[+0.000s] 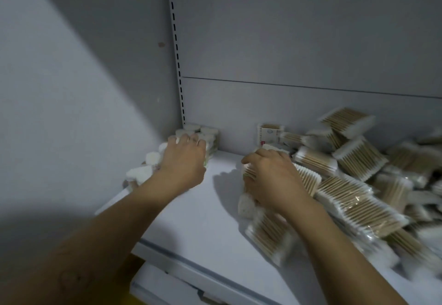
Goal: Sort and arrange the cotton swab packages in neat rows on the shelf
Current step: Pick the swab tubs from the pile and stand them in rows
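Two bare hands are seen over a white metal shelf (191, 221) that is closed behind by a grey back panel (287, 41) with a slotted upright strip (177, 49) at its left edge. The left hand (184, 159) is laid palm down, fingers spread and only slightly bent, on the tops of a row of clear-wrapped cotton swab packages (153, 159); nothing is clasped by it, the tops are merely touched. These packages are stood on end with the white cotton tips upward, and the row is run along the left side wall (59, 89) from the back corner toward the shelf's front edge. The right hand (270, 180) is curled over one flat clear package of wooden-stick swabs (309, 180), with the fingers wrapped across its top and the thumb set against its left edge, so that the package is grasped. It lies at the left border of a loose heap of like packages (358, 199) spread over the right half of the shelf; its sticks appear to be slanted from back to front (motion blur leaves the exact line unclear). Within the heap the packages are pointed in many directions, some flat and some tilted. One small package (270, 133) is stood upright against the back panel, between the row and the heap.
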Demonstrator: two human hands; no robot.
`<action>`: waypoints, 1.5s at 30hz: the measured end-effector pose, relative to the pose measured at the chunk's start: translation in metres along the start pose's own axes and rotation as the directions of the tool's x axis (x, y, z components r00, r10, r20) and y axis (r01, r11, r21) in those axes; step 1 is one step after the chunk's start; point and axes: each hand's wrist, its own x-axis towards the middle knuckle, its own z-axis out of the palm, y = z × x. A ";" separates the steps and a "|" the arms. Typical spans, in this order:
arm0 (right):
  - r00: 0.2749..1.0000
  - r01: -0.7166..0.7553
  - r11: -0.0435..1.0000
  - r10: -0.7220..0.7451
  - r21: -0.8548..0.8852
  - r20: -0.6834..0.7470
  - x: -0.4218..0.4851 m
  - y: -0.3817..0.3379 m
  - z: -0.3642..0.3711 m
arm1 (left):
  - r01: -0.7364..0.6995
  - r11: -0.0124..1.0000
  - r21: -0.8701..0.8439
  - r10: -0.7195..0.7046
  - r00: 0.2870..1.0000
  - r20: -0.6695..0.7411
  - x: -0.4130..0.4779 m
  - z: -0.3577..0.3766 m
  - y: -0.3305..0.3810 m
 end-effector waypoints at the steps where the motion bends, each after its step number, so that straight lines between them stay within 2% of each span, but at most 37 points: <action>1: 1.000 0.008 1.000 -0.008 0.000 0.007 0.001 0.002 -0.003 | -0.022 1.000 -0.022 0.021 0.999 -0.050 -0.005 -0.003 0.009; 3: 0.999 0.033 0.999 -0.033 -0.022 0.022 0.000 0.007 -0.007 | -0.119 0.977 -0.177 0.093 0.985 -0.148 -0.020 -0.005 0.028; 5: 0.998 0.057 0.997 -0.055 -0.061 0.033 -0.004 0.013 -0.011 | -0.231 0.863 -0.449 0.171 0.970 -0.171 -0.036 -0.003 0.046; 8: 0.997 0.076 0.995 -0.077 -0.062 -0.018 -0.015 0.019 -0.012 | -0.199 0.514 -0.834 0.187 0.975 -0.117 -0.055 0.009 0.067; 10: 0.992 0.074 0.997 -0.072 0.013 -0.103 -0.024 0.019 -0.008 | -0.144 0.329 -0.933 0.181 0.980 -0.087 -0.065 0.023 0.075; 11: 0.987 0.079 0.995 -0.071 0.052 -0.143 -0.030 0.019 -0.005 | -0.134 0.287 -0.949 0.176 0.981 -0.086 -0.070 0.030 0.077; 15: 0.969 0.145 0.982 -0.115 0.125 -0.219 -0.047 0.016 0.009 | -0.089 0.223 -0.971 0.073 0.995 -0.075 -0.075 0.043 0.076; 19: 0.972 0.159 0.979 -0.133 0.129 -0.192 -0.053 0.013 0.013 | 0.012 -0.002 -1.000 -0.028 1.000 0.012 -0.073 0.039 0.075; 21: 0.980 0.154 0.977 -0.132 0.146 -0.151 -0.053 0.013 0.014 | 0.049 -0.063 -0.997 -0.029 0.998 0.051 -0.072 0.039 0.076; 23: 0.976 0.175 0.971 -0.149 0.163 -0.160 -0.053 0.011 0.014 | 0.069 -0.074 -0.995 0.000 0.998 0.070 -0.072 0.038 0.075; 26: 0.971 0.204 0.970 -0.183 0.134 -0.154 -0.053 0.009 0.014 | 0.086 0.005 -0.996 0.022 0.996 0.086 -0.072 0.037 0.074; 27: 0.969 0.209 0.970 -0.188 0.127 -0.159 -0.053 0.010 0.014 | 0.098 0.001 -0.995 -0.003 0.995 0.098 -0.072 0.037 0.074; 28: 0.967 0.211 0.970 -0.188 0.121 -0.174 -0.052 0.012 0.013 | 0.113 -0.052 -0.992 -0.051 0.992 0.116 -0.072 0.036 0.073; 31: 0.959 0.220 0.970 -0.197 0.101 -0.202 -0.048 0.014 0.007 | 0.167 -0.346 -0.923 -0.218 0.943 0.252 -0.072 0.028 0.065; 33: 0.961 0.242 0.966 -0.227 0.088 -0.155 -0.042 0.007 0.005 | 0.200 -0.455 -0.867 -0.215 0.921 0.326 -0.074 0.025 0.056; 36: 0.972 0.231 0.966 -0.225 0.119 -0.062 -0.029 -0.008 0.003 | 0.225 -0.465 -0.856 -0.190 0.919 0.345 -0.077 0.020 0.041; 38: 0.970 0.237 0.964 -0.229 0.119 -0.077 -0.019 -0.019 0.002 | 0.232 -0.455 -0.860 -0.187 0.919 0.347 -0.078 0.021 0.032; 41: 0.964 0.261 0.958 -0.253 0.118 -0.083 -0.004 -0.030 0.002 | 0.241 -0.359 -0.901 -0.195 0.925 0.325 -0.081 0.025 0.025; 42: 0.969 0.247 0.961 -0.241 0.127 -0.057 0.001 -0.033 0.003 | 0.242 -0.296 -0.924 -0.228 0.922 0.314 -0.084 0.026 0.024; 43: 0.977 0.211 0.967 -0.210 0.140 -0.025 0.006 -0.035 0.004 | 0.236 -0.186 -0.954 -0.288 0.915 0.282 -0.088 0.029 0.023; 45: 0.991 0.128 0.982 -0.132 0.142 0.022 0.015 -0.039 0.008 | 0.222 0.099 -0.970 -0.412 0.896 0.163 -0.100 0.039 0.024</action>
